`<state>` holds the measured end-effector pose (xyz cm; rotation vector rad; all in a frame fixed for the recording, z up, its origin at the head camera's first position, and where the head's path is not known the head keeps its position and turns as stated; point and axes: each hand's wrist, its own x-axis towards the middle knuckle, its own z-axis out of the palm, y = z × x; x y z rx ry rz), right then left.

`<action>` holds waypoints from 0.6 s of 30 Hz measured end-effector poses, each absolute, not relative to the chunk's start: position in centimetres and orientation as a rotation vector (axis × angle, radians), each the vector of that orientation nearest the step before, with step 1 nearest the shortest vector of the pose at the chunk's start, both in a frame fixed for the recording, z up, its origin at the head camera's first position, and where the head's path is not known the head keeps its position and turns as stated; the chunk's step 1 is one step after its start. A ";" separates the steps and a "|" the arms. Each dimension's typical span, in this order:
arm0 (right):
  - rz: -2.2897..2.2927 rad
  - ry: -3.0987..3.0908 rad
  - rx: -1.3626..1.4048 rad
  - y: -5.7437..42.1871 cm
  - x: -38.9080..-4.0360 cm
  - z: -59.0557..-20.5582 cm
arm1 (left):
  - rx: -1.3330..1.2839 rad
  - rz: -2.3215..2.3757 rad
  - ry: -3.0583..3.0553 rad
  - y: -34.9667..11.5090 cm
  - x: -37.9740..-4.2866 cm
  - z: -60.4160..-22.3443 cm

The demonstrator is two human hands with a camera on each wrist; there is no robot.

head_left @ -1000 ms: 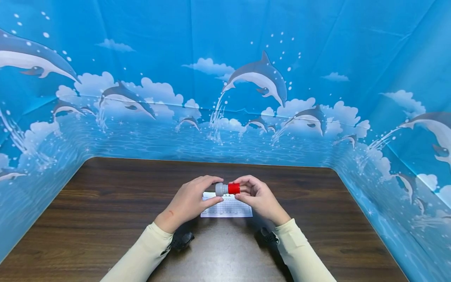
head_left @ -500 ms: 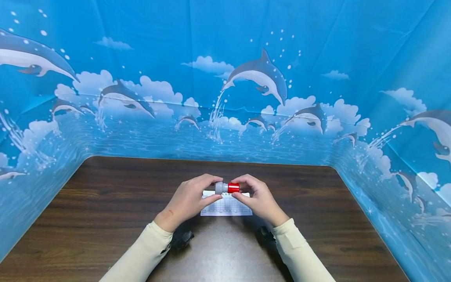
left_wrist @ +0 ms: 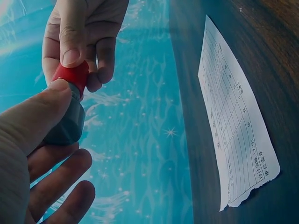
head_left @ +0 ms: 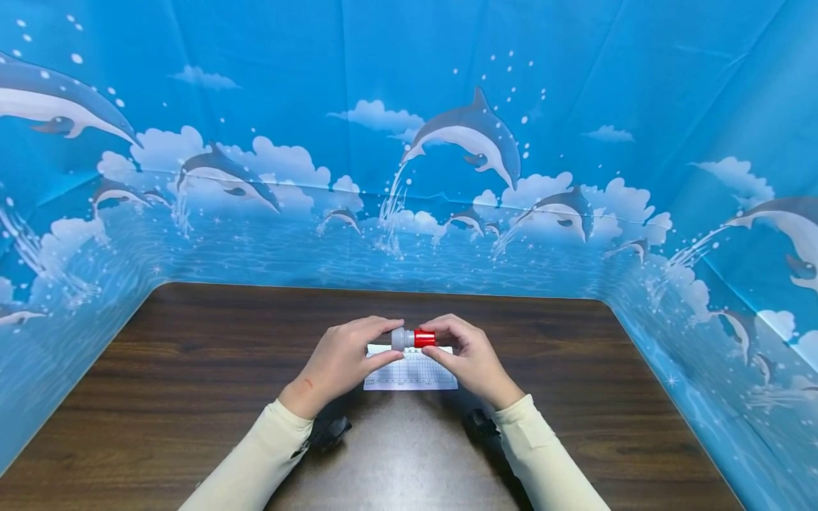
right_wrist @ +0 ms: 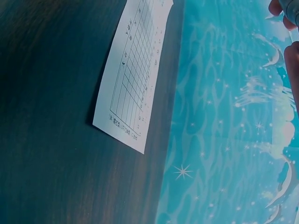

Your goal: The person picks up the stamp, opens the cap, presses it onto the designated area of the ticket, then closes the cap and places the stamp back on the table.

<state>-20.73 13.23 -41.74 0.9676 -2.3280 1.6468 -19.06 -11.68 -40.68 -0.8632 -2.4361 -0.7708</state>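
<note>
Between both hands, above the table, a small stamp-like cylinder (head_left: 424, 339) lies sideways, with a wide grey end on the left and a red end on the right. My left hand (head_left: 345, 360) pinches the grey part between thumb and fingers. The red end is pinched by my right hand (head_left: 474, 360). In the left wrist view the thumbs of both hands press on the stamp (left_wrist: 70, 112) from the near side. The right wrist view catches only fingertips and a bit of grey at its top right corner. Below the hands lies a printed paper form (head_left: 409, 375).
The paper rests on a dark wood-grain table (head_left: 211, 355). A blue dolphin-print backdrop (head_left: 409, 262) rises along the table's back and both sides. Black wrist devices (head_left: 331, 433) sit under the forearms. One short edge of the form (left_wrist: 238, 121) looks torn in the left wrist view.
Both hands keep their grip on the stamp and stay nearly in place. The whole head view has shifted up very slightly.
</note>
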 end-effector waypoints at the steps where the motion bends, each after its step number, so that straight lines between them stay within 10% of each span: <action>1: 1.645 -2.327 0.974 13.2 -20.8 -41.7 | -0.869 -0.765 -2.425 -11.7 -19.1 -40.6; 18: 1.578 -2.332 0.968 13.1 -20.6 -41.9 | -0.895 -0.752 -2.398 -11.8 -19.1 -40.6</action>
